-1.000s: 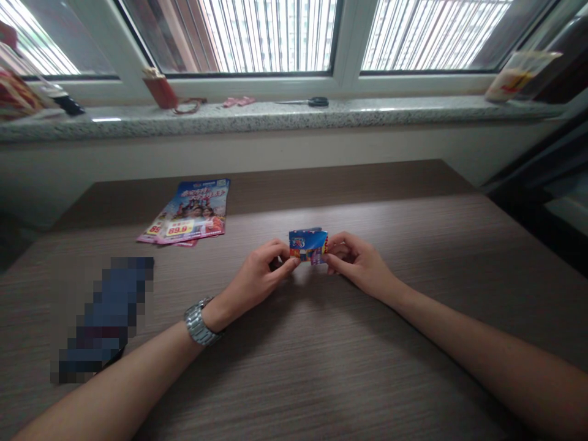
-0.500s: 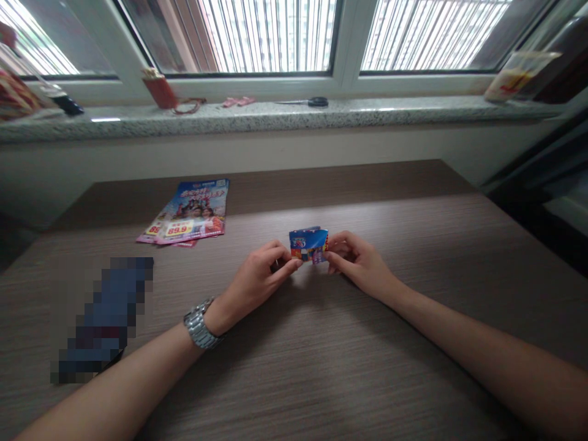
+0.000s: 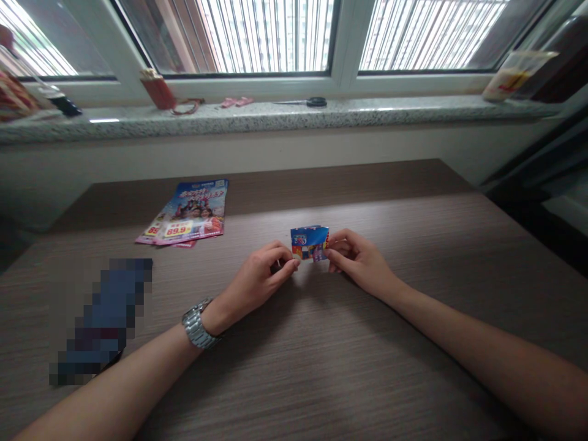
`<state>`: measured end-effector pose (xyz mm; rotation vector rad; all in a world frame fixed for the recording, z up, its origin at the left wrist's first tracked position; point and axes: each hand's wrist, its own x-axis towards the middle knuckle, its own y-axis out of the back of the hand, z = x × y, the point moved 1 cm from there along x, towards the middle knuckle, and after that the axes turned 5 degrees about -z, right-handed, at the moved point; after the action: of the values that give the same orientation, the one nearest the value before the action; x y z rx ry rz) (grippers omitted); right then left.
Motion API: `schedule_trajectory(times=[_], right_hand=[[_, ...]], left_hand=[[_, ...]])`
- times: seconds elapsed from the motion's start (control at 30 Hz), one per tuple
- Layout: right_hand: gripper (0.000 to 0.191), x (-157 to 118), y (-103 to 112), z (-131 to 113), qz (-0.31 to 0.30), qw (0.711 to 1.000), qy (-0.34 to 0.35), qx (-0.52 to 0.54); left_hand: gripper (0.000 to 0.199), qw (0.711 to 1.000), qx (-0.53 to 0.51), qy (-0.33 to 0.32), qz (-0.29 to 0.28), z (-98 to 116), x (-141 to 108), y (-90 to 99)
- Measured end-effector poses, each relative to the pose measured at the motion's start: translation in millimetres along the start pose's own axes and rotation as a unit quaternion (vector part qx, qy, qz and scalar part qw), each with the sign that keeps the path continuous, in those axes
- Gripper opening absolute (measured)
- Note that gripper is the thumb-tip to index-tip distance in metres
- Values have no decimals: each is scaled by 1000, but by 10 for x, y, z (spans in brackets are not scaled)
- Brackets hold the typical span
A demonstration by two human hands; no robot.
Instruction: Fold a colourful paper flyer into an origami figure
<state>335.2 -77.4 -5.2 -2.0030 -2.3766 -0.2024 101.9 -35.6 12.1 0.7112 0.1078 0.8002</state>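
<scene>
In the head view, the left hand [image 3: 258,274] is pinching the lower left corner of a small folded paper [image 3: 310,239] between thumb and fingers, and the right hand [image 3: 364,262] is gripping its right edge in a narrow pinch. The folded paper is showing a blue, printed side and is sitting upright between the hands, over the middle of the bench [image 3: 349,355]; whether it is touching the surface is unclear. A metal watch [image 3: 199,324] is circling the left wrist. Taking the folded paper as the dial's centre, a stack of flyers [image 3: 193,211] is lying at ten o'clock and a pixelated dark blue item [image 3: 103,318] is resting at eight. On the windowsill [image 3: 257,122], scissors [image 3: 316,102] are lying at twelve, pink pieces [image 3: 236,102] at eleven, and a translucent container [image 3: 508,79] is standing between one and two.
</scene>
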Motion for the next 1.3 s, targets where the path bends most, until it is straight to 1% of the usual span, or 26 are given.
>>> schedule_trajectory(times=[0.17, 0.27, 0.37, 0.43, 0.5, 0.57, 0.67, 0.77, 0.9, 0.97, 1.07, 1.17, 1.3], right_hand=[[24, -5, -9, -7, -6, 1000, -4, -6], [22, -3, 7, 5, -5, 1000, 1, -17], [20, -1, 38, 31, -2, 999, 11, -48], [19, -5, 52, 40, -4, 997, 18, -81], [18, -15, 53, 32, -11, 993, 21, -115], [17, -27, 40, 10, -23, 990, 22, -138], [15, -39, 14, -29, -39, 986, 23, -159], [15, -41, -1, -50, -43, 982, 22, -180], [16, -37, -11, -53, -42, 975, 30, -217], [17, -36, -17, -52, -34, 970, 53, -235], [21, -36, -31, -55, -27, 955, 107, -277], [28, -39, -50, -67, -24, 935, 155, -319], [39, -42, -73, -96, -1, 900, 216, -378]], left_hand=[[22, 1000, 5, -3, 0, 17, 0, -1], [24, 999, 36, 5, 12, 27, -8, 13], [22, 993, 87, 7, 77, 28, -13, 50], [21, 986, 116, -17, 120, 33, -16, 71], [23, 981, 132, -50, 132, 39, -18, 75], [26, 981, 136, -71, 117, 38, -18, 61], [27, 985, 130, -81, 84, 15, -14, 23], [25, 986, 137, -69, 69, -13, -7, -3], [18, 986, 148, -49, 52, -12, 0, -9], [16, 988, 142, -46, 45, 2, 2, -8], [16, 989, 134, -46, 46, 17, 3, -5], [18, 989, 131, -50, 47, 22, 0, -4], [20, 990, 128, -47, 43, 25, -6, -10]])
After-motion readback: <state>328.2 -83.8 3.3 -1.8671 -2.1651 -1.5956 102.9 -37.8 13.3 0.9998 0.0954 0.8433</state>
